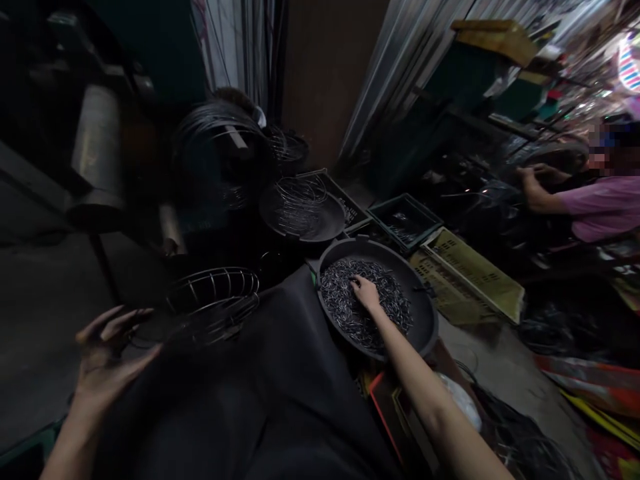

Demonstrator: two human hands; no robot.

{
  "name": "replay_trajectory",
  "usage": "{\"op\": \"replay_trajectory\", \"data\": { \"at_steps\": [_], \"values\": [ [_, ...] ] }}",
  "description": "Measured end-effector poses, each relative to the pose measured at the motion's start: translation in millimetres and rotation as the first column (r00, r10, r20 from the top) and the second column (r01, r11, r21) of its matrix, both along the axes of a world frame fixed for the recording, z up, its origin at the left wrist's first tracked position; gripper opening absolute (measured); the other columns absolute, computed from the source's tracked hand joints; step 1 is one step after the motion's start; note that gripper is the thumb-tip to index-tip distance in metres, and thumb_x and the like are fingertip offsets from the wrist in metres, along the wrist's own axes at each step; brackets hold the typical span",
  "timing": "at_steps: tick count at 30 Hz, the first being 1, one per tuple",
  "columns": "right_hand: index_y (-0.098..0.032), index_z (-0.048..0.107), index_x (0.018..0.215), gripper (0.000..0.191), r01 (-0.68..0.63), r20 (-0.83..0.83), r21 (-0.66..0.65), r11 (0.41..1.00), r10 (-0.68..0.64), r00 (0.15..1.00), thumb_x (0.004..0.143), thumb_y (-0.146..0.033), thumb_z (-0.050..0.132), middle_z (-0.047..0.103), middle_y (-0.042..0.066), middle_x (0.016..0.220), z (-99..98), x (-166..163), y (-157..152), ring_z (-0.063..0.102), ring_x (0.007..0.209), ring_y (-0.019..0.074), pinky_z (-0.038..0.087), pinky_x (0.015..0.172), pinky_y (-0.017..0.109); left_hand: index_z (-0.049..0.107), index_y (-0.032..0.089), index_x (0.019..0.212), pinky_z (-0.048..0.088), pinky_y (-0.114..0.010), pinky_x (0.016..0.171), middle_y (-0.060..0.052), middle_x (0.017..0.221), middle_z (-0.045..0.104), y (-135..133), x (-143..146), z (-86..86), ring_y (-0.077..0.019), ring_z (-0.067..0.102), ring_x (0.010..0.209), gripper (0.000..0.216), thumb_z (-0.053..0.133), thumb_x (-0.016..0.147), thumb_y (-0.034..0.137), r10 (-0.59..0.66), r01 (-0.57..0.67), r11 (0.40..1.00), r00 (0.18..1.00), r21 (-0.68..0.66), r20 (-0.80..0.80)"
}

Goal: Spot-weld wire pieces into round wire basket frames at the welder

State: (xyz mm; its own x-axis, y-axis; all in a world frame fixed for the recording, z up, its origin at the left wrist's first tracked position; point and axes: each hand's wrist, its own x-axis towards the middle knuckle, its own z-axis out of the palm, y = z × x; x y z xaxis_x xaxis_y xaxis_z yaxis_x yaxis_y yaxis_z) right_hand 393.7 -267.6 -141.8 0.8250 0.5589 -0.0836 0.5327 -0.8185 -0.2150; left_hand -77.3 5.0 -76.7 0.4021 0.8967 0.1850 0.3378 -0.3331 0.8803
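A round dark pan (425,320) stands just beyond my lap, with a heap of small dark metal pieces (345,303) spread over its bottom. My right hand (366,292) reaches into this heap, its fingers curled together at the pieces; their exact shape is too small to tell. Off to the left, my left hand (107,353) hangs in the air with thumb and fingers apart and nothing between them. Dark smudges mark its skin. Nearest to it is a round wire basket (215,287), blurred and partly lost in shadow.
Behind the pan sits a second round pan (330,223) with bent wires on it. A green crate (417,207) and a yellow crate (480,280) lie to the right. Wire coils (220,120) stand at the back. A person in a pink shirt (605,207) works at far right.
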Motion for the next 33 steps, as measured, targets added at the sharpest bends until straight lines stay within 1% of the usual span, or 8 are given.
{"op": "replay_trajectory", "data": {
  "at_steps": [3,7,10,14,19,25,29,33],
  "values": [
    [-0.018,0.057,0.114,0.031,-0.044,-0.024,-0.024,0.999,0.043,0.999,0.09,-0.036,0.055,0.059,0.007,0.115,-10.3,6,15,0.059,0.097,0.0181,0.051,0.082,0.039,0.047,0.032,0.108,0.052,-0.059,0.091,-0.002,0.101,0.065,-17,0,-4.6,-0.034,0.065,0.099,0.065,0.078,0.054,0.047,-0.016,0.015,0.999,1.0,-0.046,-0.004],
    [-0.015,0.061,0.102,0.023,-0.099,-0.011,0.039,0.994,0.1,0.995,0.089,-0.034,0.055,0.063,0.006,0.102,-6.8,9,12,0.06,0.088,0.0164,0.05,0.078,0.035,0.047,0.028,0.11,0.053,-0.055,0.09,-0.002,0.105,0.064,-37,3,-16.5,-0.0303,0.065,0.098,0.058,0.073,0.061,0.048,-0.083,0.085,0.996,0.987,0.009,-0.139],
    [-0.015,0.062,0.088,0.019,-0.074,0.024,0.149,0.986,0.071,0.997,0.09,-0.029,0.05,0.065,0.008,0.086,9.2,9,-2,0.061,0.077,0.0169,0.047,0.071,0.031,0.051,0.023,0.111,0.053,-0.051,0.089,-0.006,0.107,0.065,-43,7,-25.3,-0.0288,0.065,0.098,0.051,0.066,0.07,0.049,-0.117,0.136,0.989,0.961,0.063,-0.25],
    [-0.017,0.061,0.095,0.028,-0.067,0.03,0.326,0.943,0.061,0.998,0.091,-0.038,0.044,0.068,0.009,0.087,44.8,-20,-10,0.063,0.074,0.0195,0.048,0.067,0.031,0.047,0.022,0.12,0.047,-0.05,0.098,-0.009,0.124,0.055,-48,17,-30.8,-0.0285,0.057,0.114,0.054,0.065,0.074,0.044,-0.127,0.167,0.972,0.965,0.165,-0.228],
    [-0.02,0.062,0.097,0.031,-0.17,-0.141,0.637,0.752,0.33,0.933,0.087,-0.047,0.051,0.069,0.005,0.086,63.8,-108,12,0.064,0.069,0.0173,0.052,0.067,0.031,0.047,0.021,0.122,0.046,-0.047,0.098,-0.009,0.121,0.052,-65,31,-28.3,-0.0258,0.054,0.114,0.049,0.063,0.076,0.034,-0.033,0.067,0.983,0.98,0.17,-0.196],
    [-0.022,0.064,0.08,0.032,-0.472,-0.047,0.642,0.604,0.646,0.762,0.087,-0.049,0.049,0.069,0.005,0.076,38.5,-162,45,0.066,0.07,0.0205,0.053,0.067,0.034,0.051,0.022,0.118,0.047,-0.038,0.096,-0.006,0.113,0.056,-61,35,-4.5,-0.0217,0.057,0.108,0.05,0.063,0.07,0.016,-0.051,0.063,0.99,0.994,0.13,-0.095],
    [-0.024,0.063,0.1,0.023,-0.447,-0.166,0.686,0.575,0.721,0.673,0.085,-0.04,0.057,0.071,0.003,0.09,81.8,-184,82,0.067,0.081,0.0186,0.055,0.07,0.029,0.053,0.022,0.117,0.046,-0.038,0.096,-0.006,0.113,0.056,-44,34,19.3,-0.0225,0.056,0.109,0.053,0.064,0.067,0.011,-0.09,0.106,0.975,0.992,0.196,-0.089],
    [-0.024,0.068,0.095,0.017,-0.621,-0.058,0.697,0.359,0.891,0.45,0.087,-0.033,0.055,0.072,0.002,0.087,131.7,-215,132,0.068,0.079,0.0162,0.055,0.072,0.026,0.054,0.024,0.119,0.044,-0.042,0.097,-0.007,0.117,0.055,-34,38,37.2,-0.0252,0.053,0.112,0.056,0.066,0.066,0.011,-0.116,0.16,0.962,0.974,0.222,-0.196]
  ]
}}
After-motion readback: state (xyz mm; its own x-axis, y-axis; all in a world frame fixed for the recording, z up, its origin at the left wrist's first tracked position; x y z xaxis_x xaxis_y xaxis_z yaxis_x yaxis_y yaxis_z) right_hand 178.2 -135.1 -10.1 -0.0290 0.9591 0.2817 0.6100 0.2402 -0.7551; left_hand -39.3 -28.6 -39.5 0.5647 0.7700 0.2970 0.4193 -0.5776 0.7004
